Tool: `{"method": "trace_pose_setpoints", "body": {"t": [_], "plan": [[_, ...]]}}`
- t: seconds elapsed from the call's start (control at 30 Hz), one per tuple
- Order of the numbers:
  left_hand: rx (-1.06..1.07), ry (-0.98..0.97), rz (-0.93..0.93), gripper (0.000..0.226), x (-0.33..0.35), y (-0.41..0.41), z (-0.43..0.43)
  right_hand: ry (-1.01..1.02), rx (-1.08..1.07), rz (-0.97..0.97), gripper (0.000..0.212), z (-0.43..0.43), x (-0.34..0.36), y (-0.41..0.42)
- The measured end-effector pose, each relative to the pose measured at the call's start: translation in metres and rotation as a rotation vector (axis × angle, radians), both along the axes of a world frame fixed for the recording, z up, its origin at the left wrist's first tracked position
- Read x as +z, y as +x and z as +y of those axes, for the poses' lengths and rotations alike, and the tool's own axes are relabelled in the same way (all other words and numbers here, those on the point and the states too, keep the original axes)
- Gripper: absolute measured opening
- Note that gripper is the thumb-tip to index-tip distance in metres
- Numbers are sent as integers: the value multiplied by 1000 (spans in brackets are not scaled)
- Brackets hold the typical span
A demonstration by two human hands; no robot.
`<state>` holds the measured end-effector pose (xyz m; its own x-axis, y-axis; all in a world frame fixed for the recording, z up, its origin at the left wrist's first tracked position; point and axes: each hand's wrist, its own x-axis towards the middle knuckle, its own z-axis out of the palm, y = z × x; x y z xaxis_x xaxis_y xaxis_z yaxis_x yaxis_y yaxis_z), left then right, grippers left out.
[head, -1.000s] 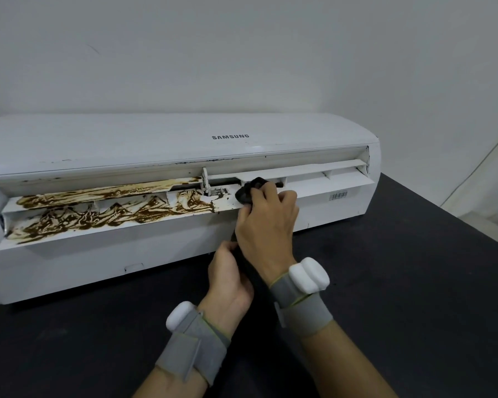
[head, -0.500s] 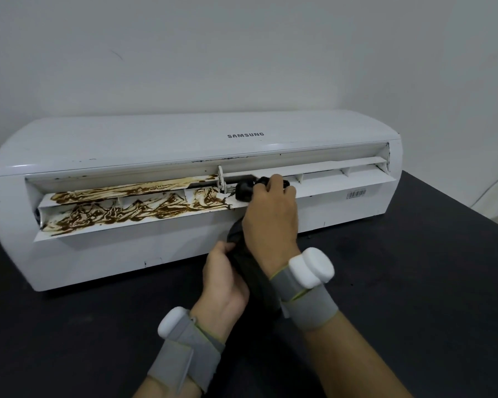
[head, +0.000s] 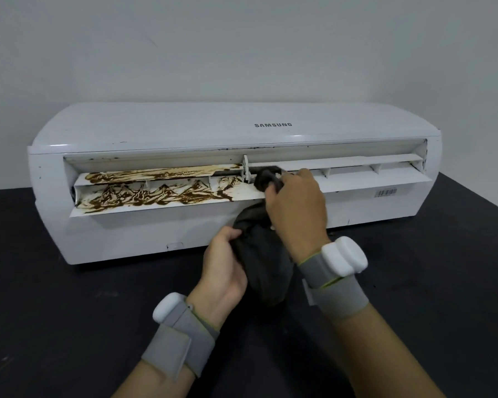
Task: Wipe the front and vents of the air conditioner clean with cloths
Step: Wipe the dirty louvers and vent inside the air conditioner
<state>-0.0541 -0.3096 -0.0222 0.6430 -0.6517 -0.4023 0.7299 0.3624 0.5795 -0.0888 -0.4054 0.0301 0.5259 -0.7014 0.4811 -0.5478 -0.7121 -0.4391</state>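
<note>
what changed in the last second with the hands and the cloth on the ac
The right hand, pressing the bunched dark grey cloth on the vent flap, edged slightly left toward the middle bracket. Nothing taken or released: the left hand still grips the cloth's hanging tail. The brown smears on the left half of the white air conditioner look unchanged.

White air conditioner (head: 161, 127) on dark table (head: 69, 311), louvres (head: 365, 182) open, left half smeared brown, right clean. Dark cloth (head: 263, 262) bunched, tip at vent's middle.
</note>
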Motion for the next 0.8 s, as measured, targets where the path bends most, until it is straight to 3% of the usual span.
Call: {"method": "trace_pose_setpoints", "body": {"t": [0.2, 0.43, 0.8], "plan": [[121, 69, 50, 26, 1, 1, 3, 8, 106, -64, 27, 31, -5, 15], [288, -27, 123, 34, 2, 13, 13, -107, 234, -71, 20, 64, -10, 39], [140, 33, 59, 31, 17, -8, -3, -90, 59, -59, 25, 12, -5, 8]]}}
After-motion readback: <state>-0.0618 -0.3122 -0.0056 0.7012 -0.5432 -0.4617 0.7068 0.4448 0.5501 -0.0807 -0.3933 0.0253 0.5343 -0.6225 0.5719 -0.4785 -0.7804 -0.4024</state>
